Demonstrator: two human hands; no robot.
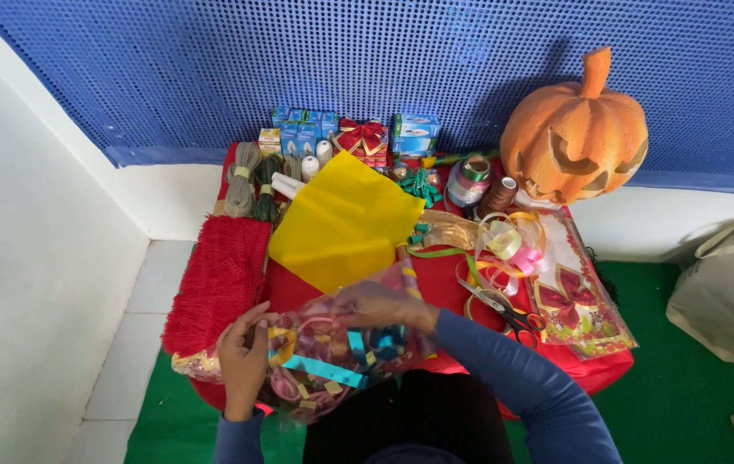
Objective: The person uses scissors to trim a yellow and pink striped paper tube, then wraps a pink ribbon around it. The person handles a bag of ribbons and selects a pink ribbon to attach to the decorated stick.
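Observation:
A clear plastic bag [332, 352] full of coloured ribbon bows lies at the near edge of a low table under a red cloth [448, 288]. My left hand [242, 357] grips the bag's left side. My right hand [380, 305] is pushed inside the bag from the top, seen through the plastic, its fingers among the bows. Whether it has hold of a bow cannot be told. Both arms wear blue sleeves.
Behind the bag lie a yellow sheet [345, 223], a red fringed trim [216, 279], cord bundles [242, 176], small boxes [302, 129], ribbon spools [470, 176], curled ribbons [504, 245], scissors [504, 309], wrapped red bows [577, 296] and an orange carved pumpkin [573, 133]. A pale bag [727, 288] sits on green floor at right.

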